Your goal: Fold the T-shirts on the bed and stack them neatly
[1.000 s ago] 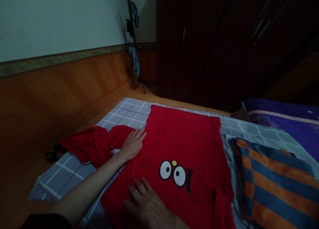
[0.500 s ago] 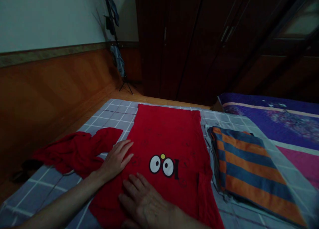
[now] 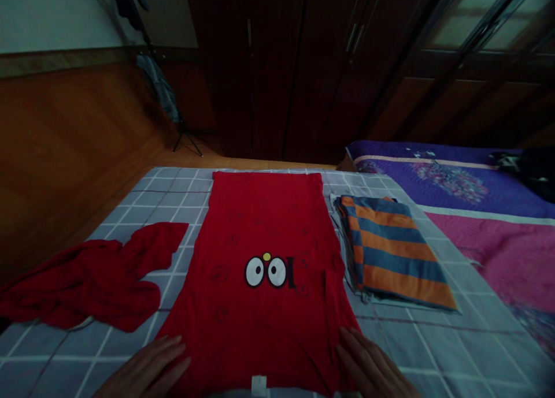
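A red T-shirt (image 3: 264, 224) with a cartoon-eye print lies spread on the checked bed cover (image 3: 169, 207). Its hem points away from me, and a white tag shows at the near neckline. My left hand (image 3: 150, 366) rests on the shirt's near left edge, fingers stretched out. On the near right edge lies my right hand (image 3: 370, 363), its fingers extended over the fabric beside a folded-in strip. Both thumbs are hidden or hard to make out. To the left is a crumpled red garment (image 3: 99, 276), untouched by either hand.
Right of the shirt sits a folded stack of clothes with an orange-and-blue striped piece (image 3: 394, 253) on top. A purple and pink bedspread (image 3: 468, 178) lies beyond it. A coat stand (image 3: 184, 133) and a dark wardrobe (image 3: 277, 74) stand behind.
My hands have gone from the shirt's left and middle to its two near corners, the right hand moving rightward. The view has shifted right, and the neckline tag now shows.
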Demonstrator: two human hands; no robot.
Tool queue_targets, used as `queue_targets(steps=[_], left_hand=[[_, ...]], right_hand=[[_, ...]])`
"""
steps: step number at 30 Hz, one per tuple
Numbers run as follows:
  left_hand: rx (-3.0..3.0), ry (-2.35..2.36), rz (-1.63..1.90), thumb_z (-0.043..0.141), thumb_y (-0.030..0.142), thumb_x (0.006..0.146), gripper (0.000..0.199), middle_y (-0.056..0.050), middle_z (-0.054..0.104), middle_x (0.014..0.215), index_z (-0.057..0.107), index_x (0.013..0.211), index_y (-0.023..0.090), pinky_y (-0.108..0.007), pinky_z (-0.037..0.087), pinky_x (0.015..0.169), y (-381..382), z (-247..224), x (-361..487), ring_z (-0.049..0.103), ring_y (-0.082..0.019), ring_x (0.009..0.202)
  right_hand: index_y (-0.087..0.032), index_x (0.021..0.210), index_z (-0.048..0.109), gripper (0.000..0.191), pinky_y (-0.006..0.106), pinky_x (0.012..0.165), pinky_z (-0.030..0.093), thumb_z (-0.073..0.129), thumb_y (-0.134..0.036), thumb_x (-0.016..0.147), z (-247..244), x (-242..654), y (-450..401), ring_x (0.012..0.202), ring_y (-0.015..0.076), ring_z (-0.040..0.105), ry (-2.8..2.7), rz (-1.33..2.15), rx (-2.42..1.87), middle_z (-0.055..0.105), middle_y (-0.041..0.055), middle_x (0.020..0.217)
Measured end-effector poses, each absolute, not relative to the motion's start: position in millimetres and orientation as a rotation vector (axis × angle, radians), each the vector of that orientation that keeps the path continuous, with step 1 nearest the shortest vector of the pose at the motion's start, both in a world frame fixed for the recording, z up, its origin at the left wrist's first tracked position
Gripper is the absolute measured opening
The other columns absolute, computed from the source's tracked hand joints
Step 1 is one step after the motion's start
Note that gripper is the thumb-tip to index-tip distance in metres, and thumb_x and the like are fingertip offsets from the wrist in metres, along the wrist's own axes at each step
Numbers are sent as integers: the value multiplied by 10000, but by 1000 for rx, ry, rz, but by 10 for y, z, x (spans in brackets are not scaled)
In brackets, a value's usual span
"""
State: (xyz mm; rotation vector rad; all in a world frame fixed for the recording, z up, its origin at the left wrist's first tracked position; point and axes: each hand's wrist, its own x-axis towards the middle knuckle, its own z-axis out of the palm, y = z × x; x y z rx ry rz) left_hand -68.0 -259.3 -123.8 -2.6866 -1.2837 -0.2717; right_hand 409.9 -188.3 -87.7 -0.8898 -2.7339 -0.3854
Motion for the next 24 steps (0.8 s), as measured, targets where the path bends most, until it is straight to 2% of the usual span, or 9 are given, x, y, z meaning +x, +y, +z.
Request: queue_targets(steps=[4, 10, 14, 17, 20, 24], left_hand=[[-2748, -1216, -186, 434, 55, 688, 658, 39, 678, 1154, 525, 1286, 315, -233, 489, 904, -2548, -1223, -679, 622, -165, 1028], [-2756, -1178, -222, 400, 33, 725, 610, 9, 693, 1124, 544, 1264, 282, -238, 485, 896, -2461, -1102, -650, 640, -167, 1004], [-2719, -1190, -479, 374, -9, 724, 519, 4, 728, 962, 617, 1099, 256, -225, 496, 846, -2355, -937, -465, 666, -147, 881], [-2740, -1239, -614, 377, -3, 737, 419, -10, 724, 861, 628, 971, 238, -218, 518, 760, -2253, -796, -331, 667, -145, 771], [-2837, -1339, -661, 391, 24, 763, 322, -15, 709, 808, 617, 867, 229, -192, 522, 671, -2147, -638, -304, 659, -134, 703], [-2989, -1508, -632, 377, 73, 791, 276, -10, 680, 748, 608, 811, 223, -166, 503, 601, -2052, -377, -422, 648, -116, 669]], right_hand=[[-159, 1177, 604, 502, 313, 813, 545, 427, -61, 718, -945, 4095, -1942, 1086, 222, 597, -2733, -451, -871, 647, 79, 1186], [-132, 1212, 579, 571, 326, 825, 536, 376, 22, 701, -957, 4041, -1911, 1083, 219, 592, -2755, -396, -942, 640, 97, 1185], [-154, 1134, 602, 503, 318, 789, 530, 358, 31, 735, -956, 3976, -1860, 977, 206, 625, -2653, -332, -923, 677, 77, 1072], [-181, 993, 626, 416, 287, 709, 523, 351, 28, 761, -922, 3900, -1800, 819, 177, 632, -2558, -146, -988, 685, 55, 905], [-183, 869, 626, 354, 249, 601, 482, 343, 14, 792, -820, 3847, -1726, 676, 151, 587, -2486, 22, -1061, 644, 47, 761], [-182, 831, 627, 327, 260, 584, 442, 329, -49, 848, -505, 3861, -1653, 644, 149, 559, -2441, 112, -1091, 611, 59, 721]])
